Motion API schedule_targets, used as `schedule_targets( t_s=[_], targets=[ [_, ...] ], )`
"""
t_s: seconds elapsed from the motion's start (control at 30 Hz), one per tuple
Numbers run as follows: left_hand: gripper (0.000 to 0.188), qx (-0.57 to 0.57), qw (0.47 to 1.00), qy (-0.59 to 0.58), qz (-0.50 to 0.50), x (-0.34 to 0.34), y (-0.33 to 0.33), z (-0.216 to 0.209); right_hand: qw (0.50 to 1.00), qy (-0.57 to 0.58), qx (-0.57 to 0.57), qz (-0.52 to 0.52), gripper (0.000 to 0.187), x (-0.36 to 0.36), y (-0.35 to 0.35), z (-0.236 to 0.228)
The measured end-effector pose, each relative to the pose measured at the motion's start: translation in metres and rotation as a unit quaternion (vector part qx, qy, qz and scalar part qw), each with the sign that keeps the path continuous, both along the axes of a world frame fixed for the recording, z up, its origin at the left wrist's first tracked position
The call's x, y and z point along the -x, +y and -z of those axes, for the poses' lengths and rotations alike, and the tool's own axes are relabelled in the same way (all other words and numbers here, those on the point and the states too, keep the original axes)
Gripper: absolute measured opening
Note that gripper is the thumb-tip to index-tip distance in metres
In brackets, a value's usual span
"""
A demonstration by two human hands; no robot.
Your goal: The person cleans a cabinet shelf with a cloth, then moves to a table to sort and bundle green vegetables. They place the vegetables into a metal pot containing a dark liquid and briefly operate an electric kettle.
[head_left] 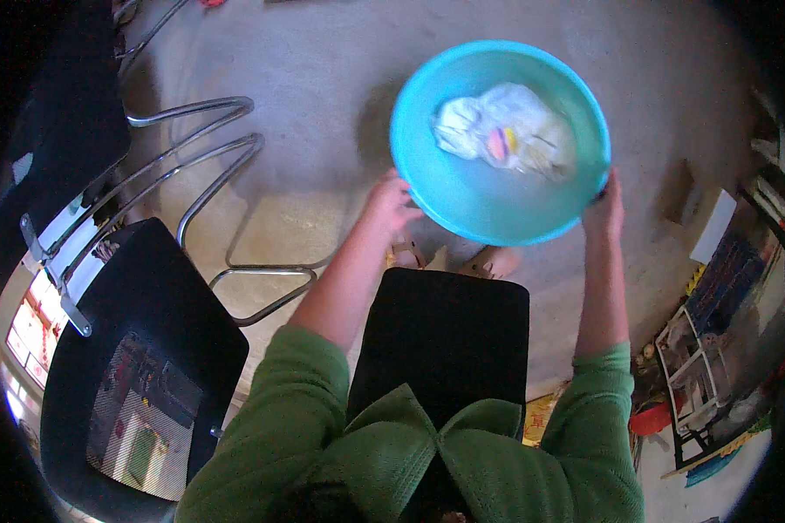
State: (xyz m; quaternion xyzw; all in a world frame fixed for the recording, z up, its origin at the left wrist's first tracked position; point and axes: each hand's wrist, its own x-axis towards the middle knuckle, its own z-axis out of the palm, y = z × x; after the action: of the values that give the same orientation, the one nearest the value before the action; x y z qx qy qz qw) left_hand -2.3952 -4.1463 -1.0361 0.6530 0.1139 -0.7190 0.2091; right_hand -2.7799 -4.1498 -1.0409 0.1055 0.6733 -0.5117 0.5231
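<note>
A round turquoise basin (pixel 488 209) is in front of me, beyond the black seat. Inside it lies a bunched, wet-looking white cloth (pixel 523 113) with a small pink and yellow patch. My left hand (pixel 393 206) is at the basin's near left side, fingers curled against the rim. On the right side, my right hand (pixel 608 212) grips the rim, with its fingers partly hidden behind the edge. Both forearms reach forward from green sleeves.
A black padded seat (pixel 445 349) stands between my arms, with sandalled feet (pixel 493 261) just past it. Black chairs with bent metal tube legs (pixel 279 271) fill the left. On the right are a white box (pixel 713 225), a white rack (pixel 693 383) and assorted items.
</note>
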Motion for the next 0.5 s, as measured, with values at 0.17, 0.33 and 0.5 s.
schedule_targets(
  t_s=[0.17,0.33,0.5],
  targets=[
    [0.039,0.063,0.996,-0.065,-0.021,-0.107,-0.056,-0.003,0.993,-0.096,0.038,0.053,0.024,-0.114,-0.055,0.045],
    [0.033,0.060,0.988,-0.141,0.011,-0.198,-0.119,-0.002,0.975,-0.199,-0.031,0.092,0.021,-0.201,-0.092,0.074],
    [0.038,0.120,0.978,-0.172,0.003,-0.232,-0.134,0.017,0.976,-0.202,-0.038,0.076,0.027,-0.245,-0.098,0.066]
  ],
)
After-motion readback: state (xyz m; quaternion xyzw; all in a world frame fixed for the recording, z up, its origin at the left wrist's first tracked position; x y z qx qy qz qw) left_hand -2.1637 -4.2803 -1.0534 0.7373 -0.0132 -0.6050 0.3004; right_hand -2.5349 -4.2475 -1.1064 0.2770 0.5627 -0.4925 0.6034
